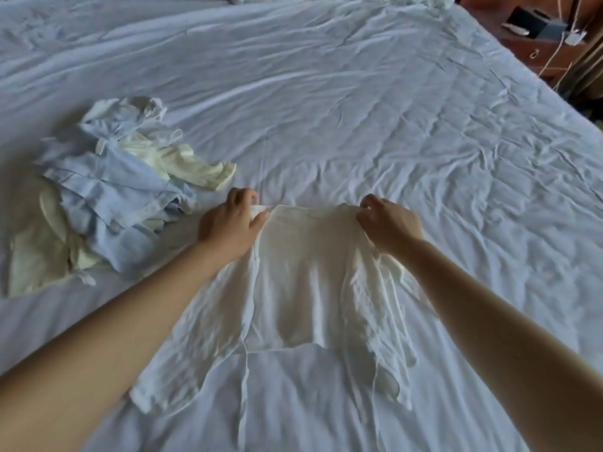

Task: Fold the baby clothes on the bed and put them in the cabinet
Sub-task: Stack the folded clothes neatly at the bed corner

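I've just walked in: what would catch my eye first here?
Two bare hands, the left hand and the right hand, pinch the top corners of a white baby top over the middle of the bed. To its left lies an unfolded heap of pale blue and cream clothes.

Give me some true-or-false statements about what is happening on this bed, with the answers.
1. The left hand and right hand both pinch the top edge of the white baby top. True.
2. The pile of unfolded baby clothes lies to the person's right. False: it lies to the left.
3. The white baby top is already folded small. False: it is spread open, its ties trailing.
4. A wooden nightstand stands past the far right corner of the bed. True.
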Tool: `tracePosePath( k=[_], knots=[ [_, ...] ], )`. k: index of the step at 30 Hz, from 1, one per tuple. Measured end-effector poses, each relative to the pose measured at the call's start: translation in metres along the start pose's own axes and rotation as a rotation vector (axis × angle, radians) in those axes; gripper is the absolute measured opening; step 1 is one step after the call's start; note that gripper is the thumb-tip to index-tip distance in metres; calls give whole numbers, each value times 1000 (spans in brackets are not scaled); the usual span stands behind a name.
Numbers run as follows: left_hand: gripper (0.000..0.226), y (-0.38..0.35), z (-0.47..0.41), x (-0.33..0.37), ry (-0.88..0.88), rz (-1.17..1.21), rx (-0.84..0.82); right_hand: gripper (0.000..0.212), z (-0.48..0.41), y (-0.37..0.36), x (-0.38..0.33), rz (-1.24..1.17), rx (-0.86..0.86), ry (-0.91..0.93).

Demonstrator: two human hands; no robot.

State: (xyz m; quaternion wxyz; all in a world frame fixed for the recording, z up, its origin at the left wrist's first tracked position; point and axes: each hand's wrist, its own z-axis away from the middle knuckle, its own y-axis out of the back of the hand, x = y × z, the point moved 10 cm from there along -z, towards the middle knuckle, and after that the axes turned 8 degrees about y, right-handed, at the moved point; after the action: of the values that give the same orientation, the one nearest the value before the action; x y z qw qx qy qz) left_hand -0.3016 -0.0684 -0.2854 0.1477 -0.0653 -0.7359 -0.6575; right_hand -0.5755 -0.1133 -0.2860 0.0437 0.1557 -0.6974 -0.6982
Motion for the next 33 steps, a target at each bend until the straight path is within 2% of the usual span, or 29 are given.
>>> tracePosePath(
  k=[1, 3, 5, 6, 9, 13, 18, 22, 25, 28, 31, 33],
  knots=[
    [45, 2, 6, 3, 11, -30, -6, 34, 6, 6, -4, -1, -10, 14],
    [48, 19, 30, 16, -10, -37, 87, 45, 26, 25, -21, 21, 56, 110],
    [43, 37, 66, 44, -128, 58, 195, 41, 53, 39, -48, -37, 106, 270],
    [40, 39, 85, 59, -189, 137, 174, 35, 67, 38, -63, -73, 68, 360],
    [21, 17, 134, 102, -263, 312, -145, 27, 103, 18, -93, -70, -105, 521],
    [14, -11, 164, 117, -260, 265, -284, 40, 121, 9, -78, -70, -138, 429],
    [20, -24, 164, 113, -170, 215, -333, 14, 127, 8, -75, -66, -172, 408],
    [20, -26, 159, 112, -38, 332, -434, 9, 118, 11, -71, -175, -177, 370],
    [39, -29, 155, 115, 118, 491, -521, 7, 110, 24, -63, -333, -115, 279],
    [42, -24, 146, 113, 193, 617, -458, 14, 99, 43, -67, -404, -38, 243],
    [26, -15, 134, 91, 320, 800, -391, 12, 78, 49, -74, -437, -9, 206],
    [23, -13, 125, 69, 407, 897, -374, 8, 62, 47, -78, -452, -5, 165]
  ],
)
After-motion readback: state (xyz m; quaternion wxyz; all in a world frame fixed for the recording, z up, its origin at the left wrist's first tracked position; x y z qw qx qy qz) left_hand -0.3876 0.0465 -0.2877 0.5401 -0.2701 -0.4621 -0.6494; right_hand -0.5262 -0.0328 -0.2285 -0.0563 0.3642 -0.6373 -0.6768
